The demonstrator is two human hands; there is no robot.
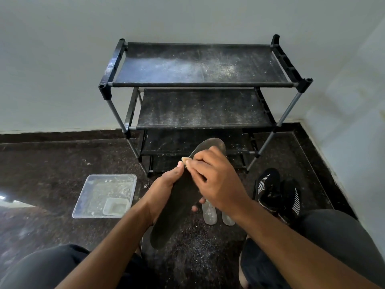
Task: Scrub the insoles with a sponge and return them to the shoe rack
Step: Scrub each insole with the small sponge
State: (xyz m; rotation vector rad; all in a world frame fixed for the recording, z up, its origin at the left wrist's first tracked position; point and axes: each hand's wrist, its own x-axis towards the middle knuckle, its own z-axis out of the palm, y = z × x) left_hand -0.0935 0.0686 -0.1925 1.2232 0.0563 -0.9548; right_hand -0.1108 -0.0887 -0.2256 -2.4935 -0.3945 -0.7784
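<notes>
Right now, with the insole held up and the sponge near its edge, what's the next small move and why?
Probably draw the sponge down the dark insole toward the heel. The right hand presses it at the upper left edge, so the long lower stretch looks unscrubbed. The left hand grips the middle, steadying it. The shoe rack waits.

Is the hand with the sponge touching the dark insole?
Touching. The head view shows the right hand pressing a small sponge against the dark insole, with no gap visible, while the left hand grips its edge.
</notes>
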